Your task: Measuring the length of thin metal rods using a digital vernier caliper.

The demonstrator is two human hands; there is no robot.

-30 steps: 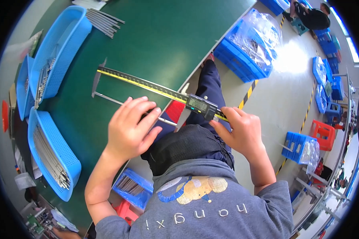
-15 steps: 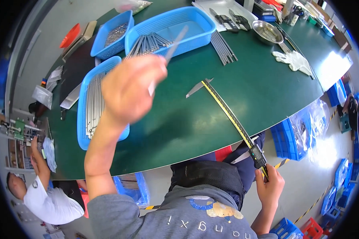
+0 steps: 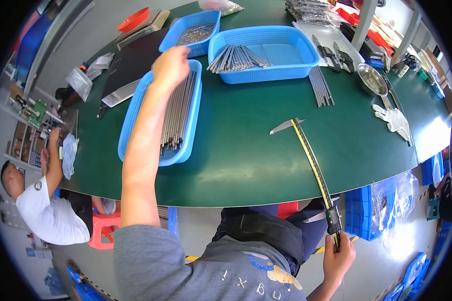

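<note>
My right hand point(image 3: 338, 257), low at the right in front of the table edge, is closed on the end of a long digital caliper point(image 3: 314, 168). The caliper's dark display unit sits just above the fingers, and its far jaws lie over the green tabletop. My left hand point(image 3: 171, 67) is over the far end of a blue basket point(image 3: 197, 115) of long metal rods point(image 3: 178, 113). Its fingers are curled in, and whatever they hold is hidden. My left forearm passes over part of this basket.
On the green table point(image 3: 246, 150), a second blue basket point(image 3: 271, 75) holds shorter rods. A third basket point(image 3: 213, 45) holds small metal parts. Loose rods point(image 3: 320, 86), a metal bowl point(image 3: 371, 78) and a white glove point(image 3: 391, 120) lie right. A co-worker point(image 3: 50, 210) sits left.
My left hand has moved away from me, from above the table to the far end of the rod basket. The slim piece blurred in it earlier no longer shows. My right hand keeps the caliper.
</note>
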